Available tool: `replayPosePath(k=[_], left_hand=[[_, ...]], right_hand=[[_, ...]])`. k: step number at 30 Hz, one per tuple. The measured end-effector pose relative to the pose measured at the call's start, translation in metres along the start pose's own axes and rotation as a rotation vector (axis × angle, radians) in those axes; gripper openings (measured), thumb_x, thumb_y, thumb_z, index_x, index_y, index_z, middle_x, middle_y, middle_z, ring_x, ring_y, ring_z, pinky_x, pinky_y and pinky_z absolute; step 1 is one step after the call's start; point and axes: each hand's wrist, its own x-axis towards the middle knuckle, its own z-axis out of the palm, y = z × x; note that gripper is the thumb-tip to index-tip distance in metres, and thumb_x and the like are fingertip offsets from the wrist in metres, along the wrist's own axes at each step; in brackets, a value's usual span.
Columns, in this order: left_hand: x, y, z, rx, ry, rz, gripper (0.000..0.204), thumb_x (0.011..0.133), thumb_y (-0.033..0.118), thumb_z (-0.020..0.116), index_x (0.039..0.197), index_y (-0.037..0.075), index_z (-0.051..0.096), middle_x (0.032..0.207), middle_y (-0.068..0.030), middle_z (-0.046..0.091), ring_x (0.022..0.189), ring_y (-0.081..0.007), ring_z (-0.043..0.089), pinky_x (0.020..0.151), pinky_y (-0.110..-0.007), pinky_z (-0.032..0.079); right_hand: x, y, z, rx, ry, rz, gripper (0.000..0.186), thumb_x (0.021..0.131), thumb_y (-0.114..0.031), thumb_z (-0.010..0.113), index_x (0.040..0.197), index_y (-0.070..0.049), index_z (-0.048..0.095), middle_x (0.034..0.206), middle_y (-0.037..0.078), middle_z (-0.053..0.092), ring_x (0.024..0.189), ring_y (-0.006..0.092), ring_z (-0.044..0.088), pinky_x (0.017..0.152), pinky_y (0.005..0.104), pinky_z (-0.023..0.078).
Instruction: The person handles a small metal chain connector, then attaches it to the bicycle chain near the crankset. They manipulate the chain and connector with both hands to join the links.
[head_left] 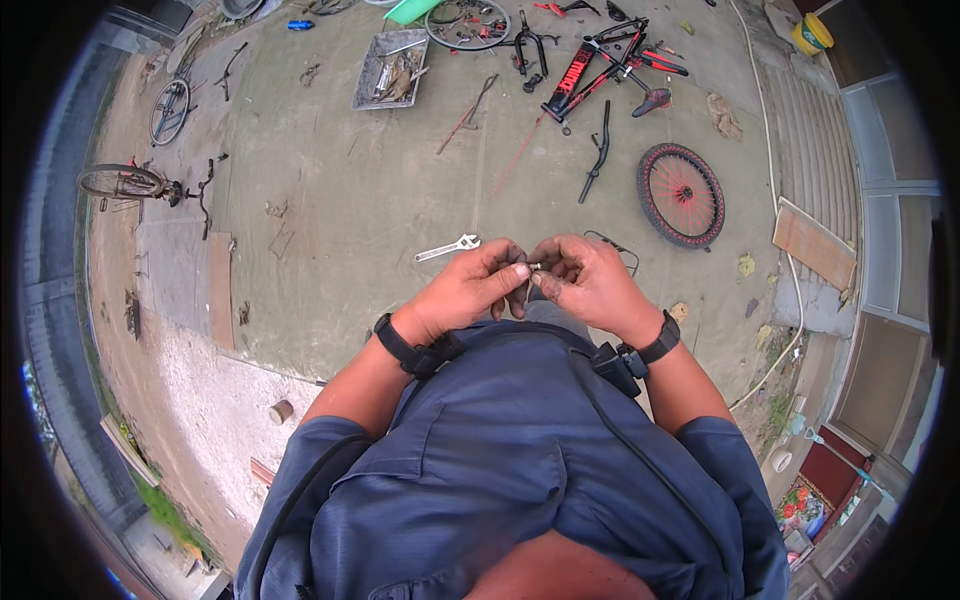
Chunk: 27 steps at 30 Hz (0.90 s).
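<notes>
Even daylight covers a greenish-grey floor [340,190], with framed panels [880,385] along the right.

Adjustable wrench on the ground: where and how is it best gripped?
Probably by the slim handle of the adjustable wrench, from above and the left, with the left hand: it lies flat, handle pointing left, its wider end to the right.

At mid-frame, the adjustable wrench [446,248] lies just above and left of the left hand [495,275]. Upper centre, loose parts [400,76] lie in the tray [382,105], left of the bicycle fork [526,36]; right of that is the bicycle frame [572,75]. Below lies the handlebar [603,146], left of the tyred wheel [684,193]; farther right, a board [815,248].
</notes>
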Motion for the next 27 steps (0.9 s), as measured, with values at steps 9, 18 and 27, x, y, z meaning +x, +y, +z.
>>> replayPosePath(k=[9,18,27], left_hand=[[-0.032,-0.01,-0.011,-0.161,0.209,0.16,0.02,0.104,0.021,0.057,0.113,0.004,0.056,0.091,-0.004,0.066,0.077,-0.0123,0.068,0.061,-0.023,0.049],[-0.075,0.005,-0.077,-0.085,0.332,0.244,0.016,0.1,0.014,0.061,0.111,0.003,0.056,0.091,-0.0029,0.066,0.079,-0.0109,0.067,0.061,-0.024,0.049],[-0.142,0.007,-0.169,-0.095,0.419,0.294,0.017,0.099,0.013,0.062,0.111,0.002,0.055,0.093,-0.0044,0.066,0.079,-0.0108,0.066,0.062,-0.023,0.049]], right_hand=[[0.04,-0.005,0.014,0.404,-0.273,0.049,0.028,0.089,-0.005,0.066,0.116,0.003,0.063,0.099,0.005,0.067,0.082,0.0105,0.061,0.076,0.0297,0.052],[0.099,-0.049,0.071,0.402,-0.368,0.067,0.025,0.093,-0.009,0.067,0.114,0.004,0.06,0.099,0.006,0.067,0.085,0.0126,0.065,0.079,0.031,0.055],[0.167,-0.089,0.165,0.288,-0.422,0.022,0.018,0.092,-0.005,0.065,0.108,0.002,0.06,0.099,0.006,0.067,0.085,0.0123,0.065,0.077,0.0307,0.055]])
